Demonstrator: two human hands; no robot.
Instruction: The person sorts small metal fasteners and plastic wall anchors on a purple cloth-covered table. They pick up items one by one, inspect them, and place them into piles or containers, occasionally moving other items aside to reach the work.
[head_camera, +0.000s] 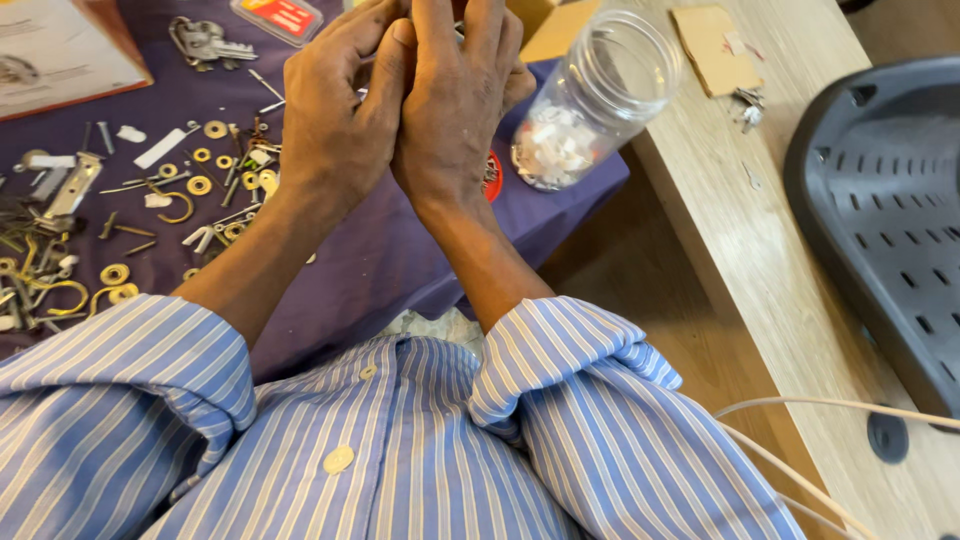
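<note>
Two hands: your left hand & right hand pressed together, fingers up; grip can't tell.
Jar: just right of them.
Washers: on cloth, left.

The scene is being viewed from one camera only, worn on the head and tilted steeply downward over the striped shirt, so close that the chest and rolled sleeves are filling the lower frame. The left hand and right hand are being caught mid-frame, raised together, their fingertips cut off by the top edge. Beyond and left of the hands the purple cloth is being taken in, to their right the wooden tabletop; no second view is being offered for overlap.
</note>
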